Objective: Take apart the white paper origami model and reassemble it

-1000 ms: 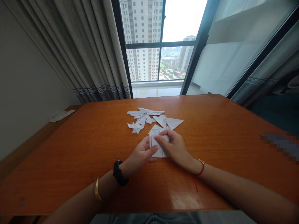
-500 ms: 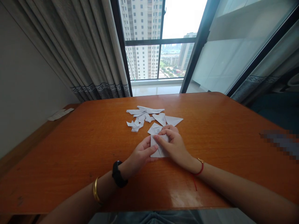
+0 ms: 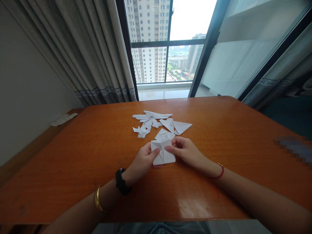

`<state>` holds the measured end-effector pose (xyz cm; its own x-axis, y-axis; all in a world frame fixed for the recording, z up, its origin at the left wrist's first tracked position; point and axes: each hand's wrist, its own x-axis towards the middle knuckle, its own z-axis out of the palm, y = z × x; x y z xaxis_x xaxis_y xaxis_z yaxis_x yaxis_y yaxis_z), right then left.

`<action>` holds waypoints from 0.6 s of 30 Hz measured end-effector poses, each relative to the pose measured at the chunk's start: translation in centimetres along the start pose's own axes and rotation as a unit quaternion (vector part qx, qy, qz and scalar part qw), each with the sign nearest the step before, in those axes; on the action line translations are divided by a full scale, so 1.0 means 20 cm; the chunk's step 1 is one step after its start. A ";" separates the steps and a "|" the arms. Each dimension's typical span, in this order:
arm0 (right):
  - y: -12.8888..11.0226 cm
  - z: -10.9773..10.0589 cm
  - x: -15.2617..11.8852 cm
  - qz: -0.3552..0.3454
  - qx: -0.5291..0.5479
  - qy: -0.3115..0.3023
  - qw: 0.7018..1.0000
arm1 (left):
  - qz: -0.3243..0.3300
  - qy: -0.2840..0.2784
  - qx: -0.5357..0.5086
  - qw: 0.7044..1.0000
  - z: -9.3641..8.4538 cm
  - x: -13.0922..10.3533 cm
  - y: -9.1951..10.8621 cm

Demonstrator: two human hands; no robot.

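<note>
A small square of folded white paper is held between both hands, low over the table and close to me. My left hand pinches its left side, thumb on top and fingers behind. My right hand grips the upper right edge the same way, its thumb lying on the front. Creases run toward the middle of the square. Just beyond it, partly covered by its top edge, lies another folded paper piece. The fingertips behind the square are hidden.
Behind lie folded paper triangles, long folded strips and several smaller folded pieces. They rest on a glossy brown wooden table. A white paper lies at the far left. A blurred patch covers something at right.
My right hand has slid right, from across the paper to its right edge, uncovering its front. The folded square has shifted slightly left and tilted.
</note>
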<state>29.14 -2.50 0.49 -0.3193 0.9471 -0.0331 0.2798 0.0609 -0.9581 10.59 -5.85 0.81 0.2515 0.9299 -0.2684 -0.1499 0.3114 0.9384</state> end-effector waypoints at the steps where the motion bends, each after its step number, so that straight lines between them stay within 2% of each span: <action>1: 0.00 -0.01 0.02 -0.018 -0.039 0.020 0.999 | -0.004 -0.003 0.014 1.000 0.00 -0.01 0.01; 3: 0.00 -0.04 0.05 -0.077 -0.164 0.081 0.980 | -0.010 -0.021 0.036 0.999 0.01 -0.02 0.01; 5: 0.01 -0.06 0.09 -0.135 -0.306 0.112 0.936 | -0.023 -0.043 0.069 0.996 0.01 -0.02 0.01; 7: 0.02 -0.08 0.12 -0.161 -0.415 0.078 0.892 | -0.020 -0.055 0.109 0.992 0.01 -0.03 0.01; 10: 0.03 -0.08 0.13 -0.168 -0.497 0.007 0.851 | 0.005 -0.045 0.136 0.990 0.00 -0.03 0.01; 14: 0.02 -0.08 0.11 -0.182 -0.536 -0.020 0.824 | 0.001 -0.025 0.115 0.993 0.00 -0.02 0.03; 18: 0.01 -0.08 0.10 -0.176 -0.527 -0.005 0.832 | -0.009 -0.040 0.106 0.994 -0.01 -0.02 0.04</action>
<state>30.06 -0.16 0.71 -0.5553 0.8098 0.1895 0.8035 0.5812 -0.1288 10.18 -5.90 1.59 0.3285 0.9034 -0.2754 0.0582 0.2717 0.9606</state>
